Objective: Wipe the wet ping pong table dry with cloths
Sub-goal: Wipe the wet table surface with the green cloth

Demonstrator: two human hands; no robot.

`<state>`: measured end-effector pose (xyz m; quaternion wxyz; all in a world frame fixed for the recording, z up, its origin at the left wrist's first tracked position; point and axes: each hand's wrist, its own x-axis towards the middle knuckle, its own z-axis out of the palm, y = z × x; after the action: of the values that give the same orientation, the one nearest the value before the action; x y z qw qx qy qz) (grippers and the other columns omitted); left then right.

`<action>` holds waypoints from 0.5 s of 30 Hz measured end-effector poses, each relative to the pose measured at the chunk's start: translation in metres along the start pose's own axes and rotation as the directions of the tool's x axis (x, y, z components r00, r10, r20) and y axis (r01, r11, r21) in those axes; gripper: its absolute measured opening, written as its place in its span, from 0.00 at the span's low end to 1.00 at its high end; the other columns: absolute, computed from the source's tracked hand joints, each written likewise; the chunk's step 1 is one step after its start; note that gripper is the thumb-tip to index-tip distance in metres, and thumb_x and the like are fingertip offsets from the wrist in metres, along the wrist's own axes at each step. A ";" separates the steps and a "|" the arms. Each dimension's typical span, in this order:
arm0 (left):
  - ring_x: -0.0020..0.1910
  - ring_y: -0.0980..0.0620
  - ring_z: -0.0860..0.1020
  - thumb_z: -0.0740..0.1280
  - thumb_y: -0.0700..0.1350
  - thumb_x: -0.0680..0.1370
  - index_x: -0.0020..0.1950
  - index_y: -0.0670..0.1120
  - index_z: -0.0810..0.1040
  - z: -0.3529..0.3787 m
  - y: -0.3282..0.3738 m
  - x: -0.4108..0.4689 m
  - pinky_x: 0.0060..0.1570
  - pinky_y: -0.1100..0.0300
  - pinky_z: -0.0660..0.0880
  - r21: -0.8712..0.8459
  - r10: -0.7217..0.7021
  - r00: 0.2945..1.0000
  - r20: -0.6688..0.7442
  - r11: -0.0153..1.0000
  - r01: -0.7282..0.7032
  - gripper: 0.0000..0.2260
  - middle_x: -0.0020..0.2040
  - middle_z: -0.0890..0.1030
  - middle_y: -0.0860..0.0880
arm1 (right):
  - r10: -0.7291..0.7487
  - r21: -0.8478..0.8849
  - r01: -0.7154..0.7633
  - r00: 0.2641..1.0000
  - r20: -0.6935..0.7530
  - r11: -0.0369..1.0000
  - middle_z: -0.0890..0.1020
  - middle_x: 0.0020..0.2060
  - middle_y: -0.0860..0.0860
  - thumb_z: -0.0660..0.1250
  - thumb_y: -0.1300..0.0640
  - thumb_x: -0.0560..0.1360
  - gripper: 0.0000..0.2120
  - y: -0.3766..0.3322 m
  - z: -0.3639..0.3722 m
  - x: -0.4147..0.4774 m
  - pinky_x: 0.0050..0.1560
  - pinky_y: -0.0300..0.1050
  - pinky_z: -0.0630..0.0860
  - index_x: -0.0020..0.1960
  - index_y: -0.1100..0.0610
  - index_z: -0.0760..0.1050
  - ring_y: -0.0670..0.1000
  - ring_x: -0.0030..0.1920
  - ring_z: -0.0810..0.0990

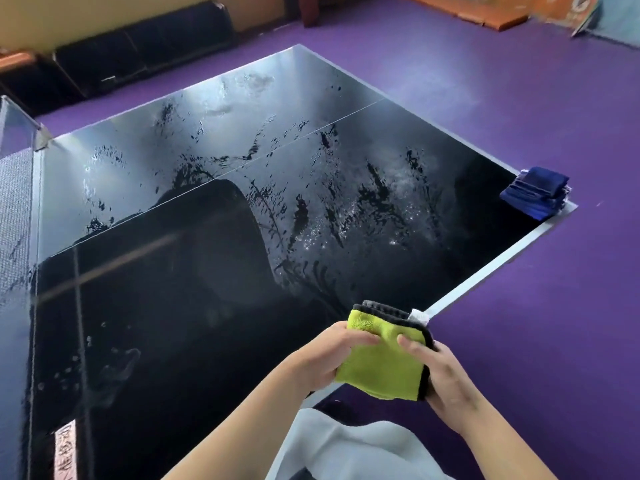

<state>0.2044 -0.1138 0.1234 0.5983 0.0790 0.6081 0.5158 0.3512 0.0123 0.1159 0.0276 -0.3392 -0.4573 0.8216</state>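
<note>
A folded lime-green cloth with a dark grey edge (386, 362) is held in the air over the near right edge of the black ping pong table (145, 341). My left hand (325, 358) grips its left side with fingers curled over the top. My right hand (438, 372) grips its right side, thumb on the green face. Water streaks and droplets cover the far and middle parts of the tabletop. A stack of folded blue cloths (535, 192) sits on the table's right corner.
The net and its post (20, 140) run along the left side. Purple floor (519, 98) surrounds the table. Black benches (138, 53) line the far wall. A strip with writing (64, 452) lies on the near left of the tabletop.
</note>
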 end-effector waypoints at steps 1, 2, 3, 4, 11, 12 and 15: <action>0.57 0.42 0.83 0.70 0.43 0.76 0.61 0.43 0.82 -0.007 0.005 0.005 0.61 0.45 0.79 0.038 0.026 0.996 -0.083 0.999 -0.023 0.13 0.57 0.85 0.43 | 0.029 -0.020 -0.030 0.999 -0.025 0.999 0.84 0.55 0.62 0.72 0.51 0.74 0.19 -0.005 0.008 0.009 0.56 0.62 0.80 0.61 0.60 0.81 0.64 0.55 0.84; 0.55 0.45 0.84 0.71 0.46 0.74 0.57 0.46 0.84 -0.014 0.010 0.010 0.61 0.44 0.79 0.078 0.053 0.985 -0.163 0.996 -0.040 0.13 0.54 0.86 0.46 | 0.056 -0.035 -0.057 0.998 -0.042 0.998 0.84 0.55 0.62 0.71 0.51 0.74 0.20 -0.010 0.017 0.018 0.57 0.63 0.79 0.61 0.61 0.80 0.64 0.55 0.84; 0.54 0.47 0.84 0.73 0.47 0.72 0.55 0.48 0.85 -0.024 0.013 0.015 0.61 0.44 0.79 0.098 0.074 0.974 -0.215 0.994 -0.054 0.13 0.52 0.87 0.48 | 0.077 -0.043 -0.079 0.996 -0.047 0.996 0.84 0.55 0.62 0.71 0.51 0.73 0.21 -0.014 0.024 0.027 0.59 0.67 0.78 0.62 0.61 0.80 0.65 0.55 0.83; 0.53 0.47 0.85 0.74 0.47 0.72 0.55 0.48 0.85 -0.035 0.015 0.019 0.61 0.44 0.79 0.091 0.088 0.968 -0.234 0.994 -0.068 0.12 0.51 0.87 0.48 | 0.107 -0.053 -0.109 0.994 -0.039 0.993 0.84 0.56 0.62 0.73 0.51 0.73 0.21 -0.019 0.032 0.036 0.60 0.70 0.75 0.62 0.60 0.80 0.66 0.57 0.82; 0.62 0.41 0.80 0.72 0.40 0.78 0.67 0.41 0.77 -0.117 0.012 0.024 0.62 0.49 0.78 -0.188 0.145 0.989 0.007 0.972 -0.141 0.17 0.63 0.82 0.42 | 0.476 -0.135 -0.463 0.873 0.101 0.876 0.81 0.62 0.62 0.78 0.45 0.66 0.29 -0.032 0.081 0.110 0.68 0.66 0.70 0.63 0.58 0.81 0.65 0.62 0.80; 0.62 0.41 0.80 0.72 0.40 0.78 0.67 0.41 0.77 -0.127 0.013 0.023 0.61 0.50 0.78 -0.189 0.156 0.988 0.007 0.970 -0.152 0.17 0.62 0.82 0.42 | 0.494 -0.185 -0.473 0.865 0.091 0.861 0.82 0.61 0.62 0.78 0.45 0.69 0.28 -0.033 0.093 0.124 0.68 0.65 0.71 0.64 0.58 0.81 0.64 0.62 0.80; 0.60 0.45 0.82 0.74 0.45 0.77 0.68 0.46 0.77 -0.162 0.017 0.023 0.62 0.48 0.78 -0.215 0.150 0.971 -0.185 0.958 -0.188 0.19 0.61 0.84 0.46 | 0.522 -0.313 -0.478 0.851 0.067 0.820 0.83 0.60 0.60 0.68 0.50 0.78 0.19 -0.041 0.135 0.167 0.66 0.63 0.74 0.64 0.58 0.80 0.62 0.61 0.82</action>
<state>0.0584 -0.1759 0.0806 0.5041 0.0173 0.5828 0.6371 0.1340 -0.0035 0.1059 -0.2729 -0.3850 -0.4661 0.7484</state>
